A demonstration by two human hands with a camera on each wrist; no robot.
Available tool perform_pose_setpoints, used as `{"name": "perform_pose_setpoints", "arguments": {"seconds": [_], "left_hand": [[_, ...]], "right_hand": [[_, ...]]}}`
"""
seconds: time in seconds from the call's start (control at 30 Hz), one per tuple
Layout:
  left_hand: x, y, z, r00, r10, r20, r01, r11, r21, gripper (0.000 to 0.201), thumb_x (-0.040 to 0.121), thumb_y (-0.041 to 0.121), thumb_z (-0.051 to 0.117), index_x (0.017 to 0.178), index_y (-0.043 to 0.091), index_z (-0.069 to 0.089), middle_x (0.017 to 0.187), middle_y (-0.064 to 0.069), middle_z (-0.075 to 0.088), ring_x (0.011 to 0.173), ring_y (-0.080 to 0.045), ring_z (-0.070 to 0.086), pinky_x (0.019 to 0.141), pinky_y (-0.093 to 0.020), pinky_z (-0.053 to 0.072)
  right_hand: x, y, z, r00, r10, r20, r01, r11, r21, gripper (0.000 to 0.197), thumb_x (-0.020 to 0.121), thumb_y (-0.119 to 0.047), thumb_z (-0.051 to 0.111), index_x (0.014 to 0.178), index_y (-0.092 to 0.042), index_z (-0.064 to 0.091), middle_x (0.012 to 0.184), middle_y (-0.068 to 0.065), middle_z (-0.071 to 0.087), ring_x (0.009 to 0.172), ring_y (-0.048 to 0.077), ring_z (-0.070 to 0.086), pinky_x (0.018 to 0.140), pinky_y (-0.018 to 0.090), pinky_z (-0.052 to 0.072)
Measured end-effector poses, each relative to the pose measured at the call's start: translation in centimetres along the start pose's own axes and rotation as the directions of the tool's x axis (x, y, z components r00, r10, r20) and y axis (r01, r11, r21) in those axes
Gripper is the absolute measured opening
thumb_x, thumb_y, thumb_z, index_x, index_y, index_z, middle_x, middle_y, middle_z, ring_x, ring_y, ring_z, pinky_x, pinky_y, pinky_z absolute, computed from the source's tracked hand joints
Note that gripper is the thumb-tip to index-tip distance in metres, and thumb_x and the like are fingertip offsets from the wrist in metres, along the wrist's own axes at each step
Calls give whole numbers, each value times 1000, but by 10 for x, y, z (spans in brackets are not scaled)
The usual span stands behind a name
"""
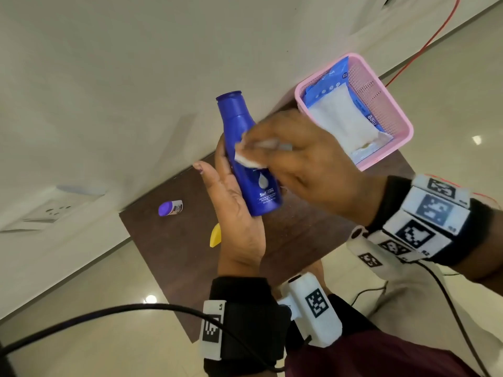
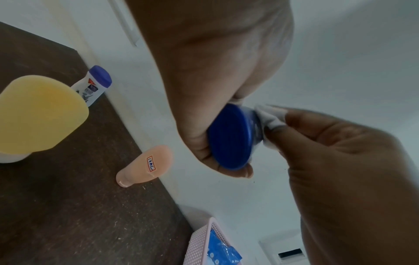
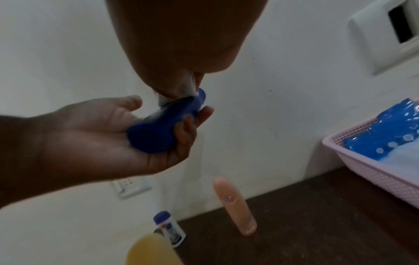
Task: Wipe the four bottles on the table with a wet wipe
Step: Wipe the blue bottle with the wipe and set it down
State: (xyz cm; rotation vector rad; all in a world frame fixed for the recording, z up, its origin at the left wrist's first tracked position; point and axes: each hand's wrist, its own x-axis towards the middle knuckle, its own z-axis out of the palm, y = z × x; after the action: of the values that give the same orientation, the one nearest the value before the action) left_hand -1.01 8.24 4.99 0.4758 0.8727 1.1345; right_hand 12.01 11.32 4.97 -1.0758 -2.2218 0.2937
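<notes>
Your left hand (image 1: 234,213) cradles the glossy dark-blue plastic lotion bottle (image 1: 249,170) above the desk, fingers (image 3: 188,132) curled round its lower body, while your right hand (image 1: 302,164) pinches a folded white wet wipe (image 1: 245,156) against its side. Wet plastic gets slippery, so pressing hard could, I judge, squirt the bottle from that loose cradle onto the three bottles below: a white purple-capped one (image 1: 171,208) near the wall edge, a slim peach tube (image 2: 145,165), and a yellow-capped one (image 2: 38,114). The dark brown desk (image 1: 168,251) abuts a white wall; a pink mesh basket (image 1: 381,104) with a blue wipe packet (image 1: 340,110) occupies its far right corner.
</notes>
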Motion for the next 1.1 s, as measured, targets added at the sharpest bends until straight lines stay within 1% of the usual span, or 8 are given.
{"name": "perform_pose_setpoints", "arguments": {"seconds": [0.1, 0.2, 0.3, 0.4, 0.53, 0.77, 0.87, 1.1], "left_hand": [[1, 1, -4, 999, -6, 32, 5, 1000, 31, 73, 90, 61, 6, 145, 21, 33, 129, -19, 55, 116, -29, 55, 101, -41, 44], [-1, 1, -7, 1000, 3, 21, -4, 1000, 26, 73, 91, 60, 3, 144, 20, 33, 122, -20, 59, 106, -28, 57, 91, -40, 47], [-1, 0, -5, 1000, -4, 16, 4, 1000, -22, 76, 88, 62, 8, 143, 18, 36, 122, -18, 59, 108, -27, 59, 94, -42, 49], [-1, -4, 1, 1000, -19, -21, 18, 999, -33, 75, 87, 63, 14, 143, 17, 37, 129, -14, 55, 113, -25, 57, 97, -42, 47], [-1, -5, 2, 1000, -8, -29, 6, 999, -49, 71, 92, 59, 11, 145, 18, 33, 136, -16, 49, 121, -28, 52, 103, -45, 42], [-1, 2, -5, 998, -64, 17, 64, 997, -37, 53, 96, 37, 31, 143, 12, 32, 113, -15, 61, 81, -22, 63, 73, -34, 55], [0, 1, -5, 998, -61, -2, 60, 997, -44, 54, 95, 37, 36, 142, 12, 33, 109, -12, 64, 74, -21, 66, 70, -34, 57], [-2, -9, -2, 995, -20, -96, 24, 999, 37, 39, 95, 31, 38, 132, 20, 44, 109, -4, 67, 94, -14, 66, 75, -29, 55]], "right_hand": [[-21, -19, 2, 981, -136, 138, 137, 991, -3, 31, 87, -14, 66, 116, -5, 61, 115, 15, 64, 115, 27, 51, 86, 43, 53], [-46, -19, -2, 953, -223, 207, 224, 974, 19, 35, 93, -21, 58, 125, -10, 50, 125, 10, 56, 122, 23, 46, 90, 40, 52], [-46, -3, -7, 974, -167, 152, 167, 986, 8, 35, 95, -27, 54, 125, -11, 46, 126, 8, 46, 120, 23, 46, 96, 33, 45], [-20, 9, -7, 999, -36, 4, 36, 999, 8, 30, 94, -21, 57, 121, -9, 53, 119, 13, 53, 110, 23, 51, 95, 22, 38], [1, -2, -3, 999, -23, -36, 22, 999, -28, 25, 90, -14, 58, 113, -7, 64, 107, 18, 66, 98, 30, 60, 84, 34, 47], [-55, -26, -4, 970, -187, 158, 198, 979, -54, 30, 96, -25, 53, 123, -14, 50, 126, 5, 48, 121, 19, 47, 97, 31, 41], [-64, -18, -9, 976, -162, 149, 163, 987, 5, 29, 97, -24, 52, 124, -14, 48, 126, 6, 47, 118, 22, 49, 96, 30, 42], [-44, -1, 0, 997, 65, -33, -60, 987, 148, 32, 92, -26, 57, 120, -12, 50, 122, 6, 51, 115, 21, 52, 95, 24, 45]]}}
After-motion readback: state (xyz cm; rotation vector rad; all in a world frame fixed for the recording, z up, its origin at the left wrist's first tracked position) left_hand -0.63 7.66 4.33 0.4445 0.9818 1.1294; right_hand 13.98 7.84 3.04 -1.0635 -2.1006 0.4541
